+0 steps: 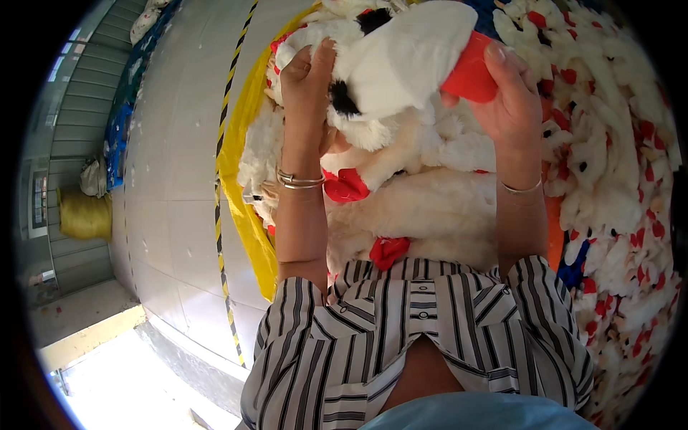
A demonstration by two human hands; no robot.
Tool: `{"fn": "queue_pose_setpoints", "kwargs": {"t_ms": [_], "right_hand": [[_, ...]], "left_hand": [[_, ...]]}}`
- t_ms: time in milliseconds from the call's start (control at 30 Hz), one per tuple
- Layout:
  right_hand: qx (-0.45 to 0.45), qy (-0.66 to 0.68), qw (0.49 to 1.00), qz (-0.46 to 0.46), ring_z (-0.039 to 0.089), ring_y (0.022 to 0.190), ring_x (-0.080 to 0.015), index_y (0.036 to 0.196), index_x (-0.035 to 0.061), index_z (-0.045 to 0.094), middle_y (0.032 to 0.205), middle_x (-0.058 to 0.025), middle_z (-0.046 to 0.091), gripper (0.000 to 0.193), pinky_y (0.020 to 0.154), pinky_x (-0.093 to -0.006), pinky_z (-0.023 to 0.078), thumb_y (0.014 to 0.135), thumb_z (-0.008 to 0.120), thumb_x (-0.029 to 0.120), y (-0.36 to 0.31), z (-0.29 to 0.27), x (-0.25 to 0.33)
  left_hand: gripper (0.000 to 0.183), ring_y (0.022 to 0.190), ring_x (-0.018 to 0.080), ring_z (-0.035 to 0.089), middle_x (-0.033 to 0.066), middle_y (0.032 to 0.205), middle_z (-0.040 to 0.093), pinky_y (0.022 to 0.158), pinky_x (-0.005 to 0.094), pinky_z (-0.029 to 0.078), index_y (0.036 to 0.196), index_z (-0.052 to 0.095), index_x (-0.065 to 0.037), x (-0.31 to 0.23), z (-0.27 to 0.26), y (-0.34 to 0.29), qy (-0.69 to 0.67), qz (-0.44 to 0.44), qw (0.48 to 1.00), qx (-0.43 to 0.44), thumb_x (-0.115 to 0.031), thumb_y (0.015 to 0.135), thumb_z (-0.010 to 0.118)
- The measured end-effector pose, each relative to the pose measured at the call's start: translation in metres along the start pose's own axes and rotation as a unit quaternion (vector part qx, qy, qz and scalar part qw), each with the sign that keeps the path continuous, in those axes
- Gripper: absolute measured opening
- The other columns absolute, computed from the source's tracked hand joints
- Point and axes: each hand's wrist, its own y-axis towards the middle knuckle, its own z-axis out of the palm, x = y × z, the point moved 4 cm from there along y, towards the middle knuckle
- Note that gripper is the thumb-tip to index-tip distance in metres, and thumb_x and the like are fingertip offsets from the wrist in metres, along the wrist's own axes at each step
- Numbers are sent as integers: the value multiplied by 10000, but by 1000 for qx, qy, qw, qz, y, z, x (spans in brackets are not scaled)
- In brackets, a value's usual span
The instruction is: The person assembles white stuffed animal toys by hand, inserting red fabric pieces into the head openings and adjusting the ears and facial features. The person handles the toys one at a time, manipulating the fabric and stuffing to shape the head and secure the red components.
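Observation:
Stretched between my hands is an unstuffed plush toy skin [405,61], white, with black furry patches and a red end piece [473,72]. My left hand [309,89] is closed on its furry left side. At the other end my right hand [510,97] pinches the red piece, thumb on top and fingers underneath. Below the held skin, more cream-white plush skins [423,208] lie heaped close to my body. Among them show a red piece [345,185] by my left wrist and another red piece [390,251] near my shirt.
A yellow sheet [247,165] edges the heap on the left. Beyond it runs black-and-yellow floor tape [221,179] on grey floor. A large pile of similar plush skins [609,172] spreads along the right. A yellow roll [84,215] stands by the far-left wall.

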Motion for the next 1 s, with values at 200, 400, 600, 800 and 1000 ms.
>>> {"fn": "queue_pose_setpoints", "kwargs": {"t_ms": [200,400,600,800,1000], "right_hand": [[-72,-513,822,237,655,803,-216,1118,24,617,880,-136,677,400,916,-310,463,962,577,390,-37,-94,-129],[219,-565,723,331,646,710,-297,872,17,646,709,-137,659,288,767,-384,502,933,590,292,-89,-49,-123],[331,-471,684,447,642,688,-275,782,-5,635,702,-163,645,219,673,-371,503,863,630,198,-85,-27,-99],[140,-470,866,100,639,810,-279,884,38,581,885,-109,619,163,697,-384,492,826,667,164,-37,36,-113],[146,-465,856,172,612,786,-274,841,35,522,977,-76,562,166,700,-404,473,816,675,93,-58,27,-173]], "left_hand": [[601,883,151,584,102,925,611,774,275,467,1355,436,57,129,-44,17,336,-40,938,73,-343,936,598],[374,800,108,533,45,883,599,718,274,451,1110,569,21,148,-72,-28,211,-175,959,66,-316,949,577],[404,857,131,585,80,950,655,770,269,471,1208,576,23,136,-35,-23,238,-164,949,122,-282,943,582],[491,886,161,616,107,1061,668,785,274,485,1300,545,28,166,-37,-11,234,-207,938,151,-276,920,611],[410,859,92,589,15,1005,641,738,220,477,1286,575,-17,156,-52,-15,-32,-280,959,4,-208,923,577]]}}
